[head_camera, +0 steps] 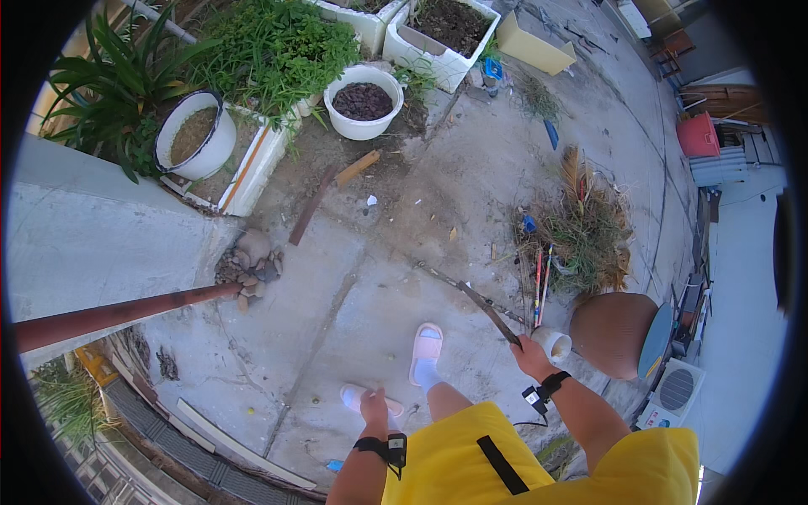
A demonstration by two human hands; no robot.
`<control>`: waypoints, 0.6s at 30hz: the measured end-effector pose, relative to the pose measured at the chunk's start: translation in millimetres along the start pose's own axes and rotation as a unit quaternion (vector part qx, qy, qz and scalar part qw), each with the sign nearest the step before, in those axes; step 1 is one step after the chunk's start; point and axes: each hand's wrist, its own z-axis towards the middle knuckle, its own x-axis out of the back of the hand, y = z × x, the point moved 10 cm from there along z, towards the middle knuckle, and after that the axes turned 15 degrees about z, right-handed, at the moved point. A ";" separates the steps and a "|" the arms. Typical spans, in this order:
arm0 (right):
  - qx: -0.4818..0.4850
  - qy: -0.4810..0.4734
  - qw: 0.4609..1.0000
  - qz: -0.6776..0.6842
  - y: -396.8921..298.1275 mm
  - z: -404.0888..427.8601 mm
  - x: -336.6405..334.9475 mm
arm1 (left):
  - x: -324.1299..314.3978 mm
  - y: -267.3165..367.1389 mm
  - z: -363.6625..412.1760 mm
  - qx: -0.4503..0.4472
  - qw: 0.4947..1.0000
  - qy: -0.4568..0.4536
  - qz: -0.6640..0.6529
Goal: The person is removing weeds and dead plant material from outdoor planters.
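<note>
My right hand (533, 358) is wrapped around the near end of a dark wooden stick (489, 310), which slants up and left over the concrete. A thin branch (445, 278) passes beside the stick's far end; I cannot tell if they touch. Just right of that hand is a small white container (559, 346). Colourful slender rods (541, 284) lean by a heap of pulled weeds and dry grass (581, 233). My left hand (374, 405) hangs low above a pink slipper (353, 398), nothing visible in it. Its fingers are too unclear to judge.
A large brown clay jar (609, 334) stands at right. Foam planters (435, 57), a white basin of soil (364, 104) and an enamel pot (196, 136) line the top. A reddish-brown pole (126, 317) meets stones (249, 268) at left. Wood pieces (358, 168) lie on the concrete.
</note>
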 end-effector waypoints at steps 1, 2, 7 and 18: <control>0.010 -0.004 1.000 0.009 -21.8 -2.4 2.6 | -8.1 22.5 11.3 -0.034 0.997 -0.075 -0.005; 0.054 -0.022 0.998 0.036 -57.9 -7.1 1.3 | -9.9 40.4 14.8 -0.060 0.988 -0.143 -0.014; 0.144 -0.100 0.983 0.052 -167.2 -33.1 30.3 | 0.4 248.9 -133.9 0.085 0.817 -0.463 -0.332; 0.272 -0.086 0.958 0.013 -257.7 17.9 137.6 | 35.6 411.8 -92.0 0.094 0.753 -0.331 -0.560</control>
